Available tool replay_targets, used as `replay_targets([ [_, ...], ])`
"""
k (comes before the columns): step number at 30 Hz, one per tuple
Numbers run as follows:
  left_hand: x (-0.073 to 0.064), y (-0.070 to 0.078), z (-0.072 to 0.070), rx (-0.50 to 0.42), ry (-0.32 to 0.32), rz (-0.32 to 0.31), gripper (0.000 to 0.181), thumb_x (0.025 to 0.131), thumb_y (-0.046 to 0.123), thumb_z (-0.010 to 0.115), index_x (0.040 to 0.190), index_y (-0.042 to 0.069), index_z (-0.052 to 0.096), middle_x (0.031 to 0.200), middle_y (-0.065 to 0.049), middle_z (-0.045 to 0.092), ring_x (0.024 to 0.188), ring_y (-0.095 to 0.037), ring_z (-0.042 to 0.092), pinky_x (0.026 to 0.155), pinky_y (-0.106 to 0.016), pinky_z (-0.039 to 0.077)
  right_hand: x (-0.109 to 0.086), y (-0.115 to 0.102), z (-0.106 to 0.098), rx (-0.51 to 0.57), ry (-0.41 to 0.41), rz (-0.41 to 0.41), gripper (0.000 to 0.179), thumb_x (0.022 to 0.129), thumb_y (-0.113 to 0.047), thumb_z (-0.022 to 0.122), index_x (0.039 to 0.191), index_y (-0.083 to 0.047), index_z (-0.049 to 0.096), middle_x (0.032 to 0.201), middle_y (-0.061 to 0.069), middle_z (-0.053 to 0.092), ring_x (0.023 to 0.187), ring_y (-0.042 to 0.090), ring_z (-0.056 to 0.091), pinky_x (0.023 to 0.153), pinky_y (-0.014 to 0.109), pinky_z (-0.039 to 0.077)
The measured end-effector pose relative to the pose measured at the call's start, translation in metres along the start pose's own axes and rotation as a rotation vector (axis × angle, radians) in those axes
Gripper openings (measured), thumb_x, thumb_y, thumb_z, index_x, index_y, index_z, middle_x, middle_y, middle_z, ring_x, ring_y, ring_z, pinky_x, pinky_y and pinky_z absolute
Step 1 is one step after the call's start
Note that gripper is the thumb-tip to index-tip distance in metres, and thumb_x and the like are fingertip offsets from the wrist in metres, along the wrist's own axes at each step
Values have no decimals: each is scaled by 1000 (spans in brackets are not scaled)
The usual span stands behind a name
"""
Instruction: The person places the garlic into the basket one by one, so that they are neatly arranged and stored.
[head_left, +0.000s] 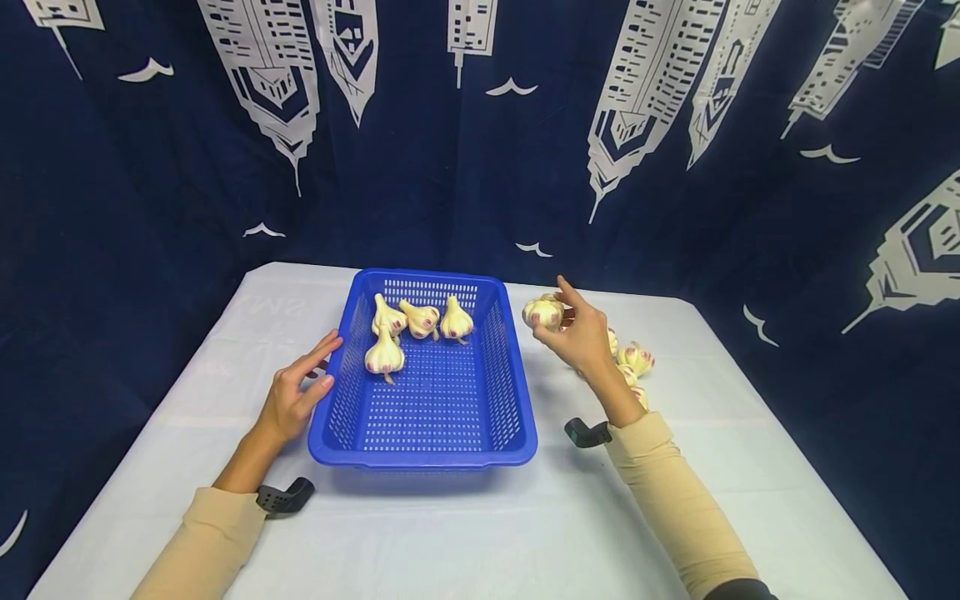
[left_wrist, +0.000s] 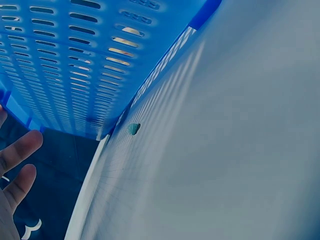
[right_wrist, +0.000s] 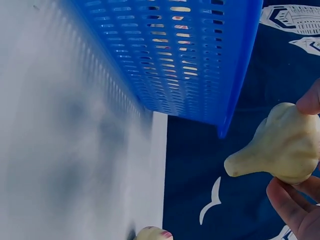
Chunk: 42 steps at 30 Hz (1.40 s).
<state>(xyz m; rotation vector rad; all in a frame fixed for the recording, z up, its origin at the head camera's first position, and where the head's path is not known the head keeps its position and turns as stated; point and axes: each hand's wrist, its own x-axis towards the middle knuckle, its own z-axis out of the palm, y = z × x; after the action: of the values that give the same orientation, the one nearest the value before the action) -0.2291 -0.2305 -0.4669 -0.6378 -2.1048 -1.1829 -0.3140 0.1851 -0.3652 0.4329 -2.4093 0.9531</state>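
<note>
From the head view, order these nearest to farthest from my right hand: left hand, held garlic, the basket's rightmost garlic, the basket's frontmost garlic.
1. Held garlic: in the right hand.
2. Rightmost garlic: toward the back of the basket.
3. Frontmost garlic: basket's left half.
4. Left hand: at the basket's left side.

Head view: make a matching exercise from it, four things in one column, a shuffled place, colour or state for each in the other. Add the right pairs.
Column one:
1. Left hand
2. Right hand
3. Basket
4. Tabletop

Column two:
A. white, beneath the basket
B. at the basket's left rim
C. contains four garlic bulbs
D. holds one garlic bulb

Pairs: 1-B, 2-D, 3-C, 4-A
</note>
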Motion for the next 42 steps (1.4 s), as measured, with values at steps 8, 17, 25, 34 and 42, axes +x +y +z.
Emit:
replay_targets([
  [8,0,-1,0,2,-1,6,52,85,10,52,136,0,58,144,-14,52,92,-17,60,74,-19,42,2,-4,2,16,34,-40,73,69,-21,79,136,-3,55,114,20,63,89,34,64,73,44,55],
  [17,1,0,0,7,-4,6,52,85,9,52,136,0,58,144,-14,52,91,-18,60,74,-21,42,5,-10,5,86,-4,-38,68,68,-16,81,132,-4,61,112,20,50,97,32,53,76,43,55],
  [25,0,-1,0,9,-9,-5,52,85,9,52,137,0,58,144,-14,52,91,-18,60,74,-23,43,7,-18,9,131,-17,-39,60,71,-14,80,127,0,61,114,20,51,100,36,61,83,43,56],
  [34,1,0,0,7,-8,-8,52,85,9,52,137,1,58,144,-14,52,91,-17,60,73,-28,44,9,-26,15,169,-36,-67,59,70,-12,82,121,3,56,108,18,56,95,38,68,84,44,55],
  [42,0,-1,0,10,-3,3,52,85,9,52,136,1,58,143,-15,53,90,-17,60,73,-26,44,11,-34,19,183,-89,-69,60,73,-15,80,128,-2,58,105,17,53,92,39,69,76,44,57],
])
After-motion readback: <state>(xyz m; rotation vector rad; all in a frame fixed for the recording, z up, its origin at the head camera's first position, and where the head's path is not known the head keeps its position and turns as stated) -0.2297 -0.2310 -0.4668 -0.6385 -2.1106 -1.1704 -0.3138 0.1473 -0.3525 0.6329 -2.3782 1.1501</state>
